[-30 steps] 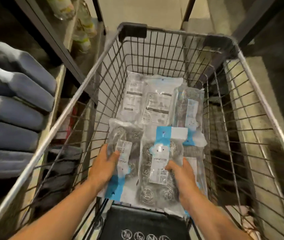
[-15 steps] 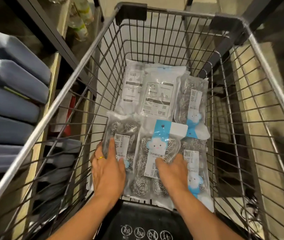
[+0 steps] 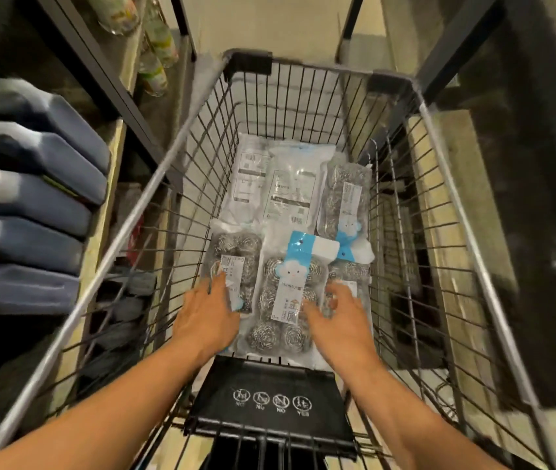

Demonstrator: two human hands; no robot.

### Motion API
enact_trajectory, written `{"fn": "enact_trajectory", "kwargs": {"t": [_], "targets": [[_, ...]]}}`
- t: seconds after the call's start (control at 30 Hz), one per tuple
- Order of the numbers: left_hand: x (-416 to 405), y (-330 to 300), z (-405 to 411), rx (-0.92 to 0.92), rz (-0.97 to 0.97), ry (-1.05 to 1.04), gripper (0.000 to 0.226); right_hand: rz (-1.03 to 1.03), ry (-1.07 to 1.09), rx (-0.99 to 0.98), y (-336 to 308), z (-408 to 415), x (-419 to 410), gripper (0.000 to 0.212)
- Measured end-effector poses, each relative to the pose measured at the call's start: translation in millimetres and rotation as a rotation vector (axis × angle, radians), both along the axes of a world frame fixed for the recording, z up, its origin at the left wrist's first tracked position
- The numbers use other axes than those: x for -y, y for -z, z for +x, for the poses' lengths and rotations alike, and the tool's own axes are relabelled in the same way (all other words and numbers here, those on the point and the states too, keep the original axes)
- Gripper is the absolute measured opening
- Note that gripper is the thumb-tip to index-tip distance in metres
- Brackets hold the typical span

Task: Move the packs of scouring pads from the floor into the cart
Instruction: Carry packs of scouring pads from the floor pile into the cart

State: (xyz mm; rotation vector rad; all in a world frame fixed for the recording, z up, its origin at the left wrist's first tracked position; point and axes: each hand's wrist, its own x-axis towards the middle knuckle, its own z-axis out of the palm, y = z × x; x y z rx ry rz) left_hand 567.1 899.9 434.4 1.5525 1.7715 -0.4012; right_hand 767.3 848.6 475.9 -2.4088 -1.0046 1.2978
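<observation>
Head view only: a wire cart (image 3: 473,273) is seen from above, with several packs of scouring pads laid flat on its floor. Nearest the handle end, a centre pack (image 3: 286,293) with a blue-and-white header card is seen between a left pack (image 3: 232,262) and a right pack (image 3: 351,273); further back, two packs with printed backs up (image 3: 276,184) and one more pack of steel coils (image 3: 344,198) are seen. The left hand (image 3: 207,317) is held with fingers spread, fingertips on or just over the left pack; contact cannot be confirmed because of blur. The right hand (image 3: 339,320) is spread above the right pack, nothing gripped. No pack on the floor outside the cart is visible. The packs are judged light, soft and crinkly, the plastic film probably slippery, the coils springy and not fragile. A hold is best taken at the stiffer card header or by pinching both long edges. Blue jugs (image 3: 32,212) are stacked on the shelf at left.
</observation>
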Motion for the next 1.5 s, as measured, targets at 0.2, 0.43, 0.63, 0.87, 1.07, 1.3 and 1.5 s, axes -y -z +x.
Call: {"fn": "enact_trajectory", "kwargs": {"t": [0.2, 0.43, 0.63, 0.87, 1.07, 1.3, 1.5], "targets": [[18, -115, -16, 0.236, 0.03, 0.113, 0.054, 0.154, 0.238, -0.336, -134, -5, 37, 0.009], [70, -240, -62, 0.422, 0.193, 0.016, 0.019, 0.319, 0.261, -0.423, -255, -12, 105, 0.016], [131, -289, -98, 0.513, 0.252, -0.176, 0.015, 0.351, 0.14, -0.455, -292, -17, 158, 0.014], [219, -318, -114, 0.467, 0.443, -0.434, 0.016, 0.361, -0.019, -0.53, -309, -12, 177, 0.016], [321, -333, -108, 0.515, 0.614, -0.737, 0.019, 0.324, -0.246, -0.596, -313, -10, 195, 0.016], [467, -343, -116, 0.464, 0.68, -1.067, 0.026, 0.307, -0.536, -0.742, -338, -69, 243, 0.023], [589, -338, -145, 0.387, 0.738, -1.387, 0.03, 0.219, -0.843, -0.821, -343, -152, 302, 0.013]]}}
